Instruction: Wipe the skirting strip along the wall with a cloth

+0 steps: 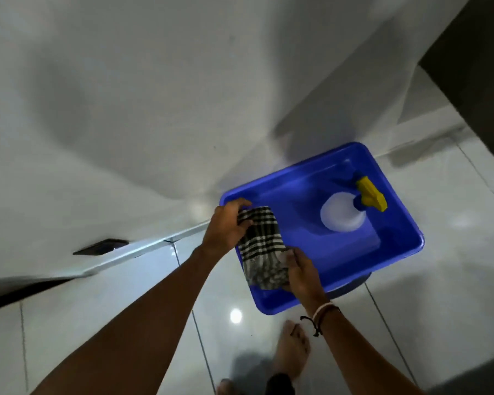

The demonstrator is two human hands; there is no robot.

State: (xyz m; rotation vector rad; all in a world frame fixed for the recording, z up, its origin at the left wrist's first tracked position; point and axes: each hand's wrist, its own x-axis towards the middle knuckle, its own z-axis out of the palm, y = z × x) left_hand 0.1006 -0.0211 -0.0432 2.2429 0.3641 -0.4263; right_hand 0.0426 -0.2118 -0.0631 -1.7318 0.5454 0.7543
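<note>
A black-and-white checked cloth [261, 246] hangs stretched between both hands over the left end of a blue plastic tub [394, 223]. My left hand [226, 226] grips the cloth's upper end at the tub's far-left rim. My right hand [301, 270] grips its lower end near the tub's front wall. The glossy white skirting strip [143, 248] runs along the foot of the white wall, to the left of the tub.
Inside the tub stands a white spray bottle [342, 212] with a yellow trigger head [371, 193]. A dark rectangular socket [102, 246] sits low on the wall above the skirting. My bare feet [293, 349] stand on glossy white floor tiles. A dark panel [474, 67] rises at the right.
</note>
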